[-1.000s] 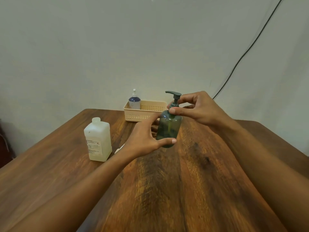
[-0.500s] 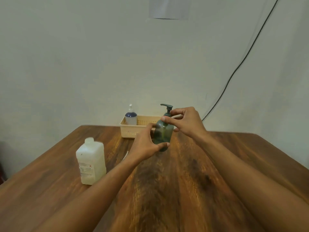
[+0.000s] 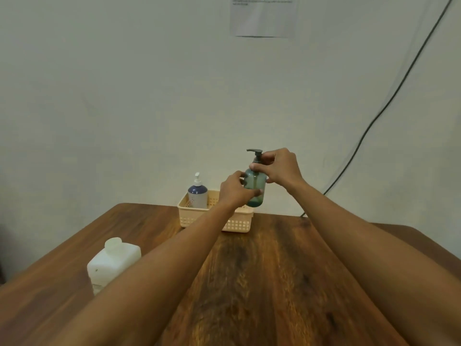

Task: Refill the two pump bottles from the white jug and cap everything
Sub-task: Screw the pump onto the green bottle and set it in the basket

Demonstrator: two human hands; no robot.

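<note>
You hold the translucent green plastic pump bottle upright at frame centre, over the right end of the beige slotted plastic basket; L hand wraps its body, R hand pinches the pump collar up top; long axis vertical, so prob. twist w/ R hand about it.

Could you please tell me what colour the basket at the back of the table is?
Pale beige basket, clearest in the head view.

The pump bottle is tinted translucent green with a dark grey pump head, the second bottle is coloured dark blue with a white pump, the beige basket is patterned with square holes, the jug is coloured white, and the table is streaked brown.
</note>
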